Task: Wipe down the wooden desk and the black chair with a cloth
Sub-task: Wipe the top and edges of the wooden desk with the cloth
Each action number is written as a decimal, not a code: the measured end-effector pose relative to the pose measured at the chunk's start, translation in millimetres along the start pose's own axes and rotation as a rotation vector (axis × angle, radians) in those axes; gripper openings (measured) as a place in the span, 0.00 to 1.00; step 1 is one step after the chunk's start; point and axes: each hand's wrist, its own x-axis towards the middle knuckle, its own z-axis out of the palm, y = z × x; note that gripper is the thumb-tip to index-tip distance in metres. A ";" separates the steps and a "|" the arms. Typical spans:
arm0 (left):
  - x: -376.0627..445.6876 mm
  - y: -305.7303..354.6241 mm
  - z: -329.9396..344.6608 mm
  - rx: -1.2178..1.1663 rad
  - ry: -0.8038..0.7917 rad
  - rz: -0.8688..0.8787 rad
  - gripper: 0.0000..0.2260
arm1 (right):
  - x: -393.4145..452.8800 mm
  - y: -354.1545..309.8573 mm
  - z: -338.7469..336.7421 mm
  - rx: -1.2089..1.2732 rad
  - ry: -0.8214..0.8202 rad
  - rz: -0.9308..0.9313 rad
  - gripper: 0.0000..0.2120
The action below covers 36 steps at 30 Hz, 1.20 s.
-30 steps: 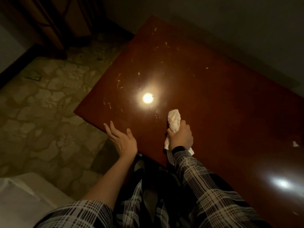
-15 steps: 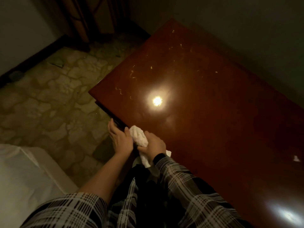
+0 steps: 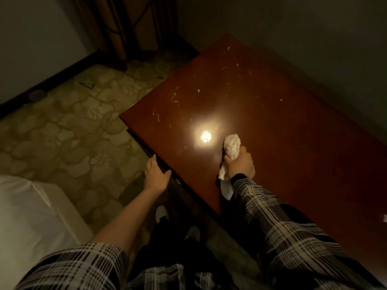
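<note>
The glossy reddish-brown wooden desk (image 3: 282, 126) fills the right half of the view, with pale scratch-like marks toward its far left corner and a bright lamp reflection near the middle. My right hand (image 3: 240, 164) is closed around a bunched white cloth (image 3: 232, 145) and presses it on the desk top, just right of the reflection. My left hand (image 3: 156, 174) rests at the desk's near left edge, fingers curled under the rim. The black chair is not in view.
A white bed corner (image 3: 27, 216) sits at the lower left. Patterned stone floor (image 3: 69, 130) lies left of the desk. A dark wooden cabinet (image 3: 129, 28) stands at the back, and a wall runs along the desk's far side. My feet are below the desk edge.
My right hand carried the cloth from the desk's near left edge back onto the top, beside the reflection. My left hand slid slightly along the edge and the two hands separated.
</note>
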 end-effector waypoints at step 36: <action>77.3 71.2 -32.2 -0.498 -0.086 -0.530 0.47 | 20.8 -137.1 60.6 0.005 0.068 0.159 0.23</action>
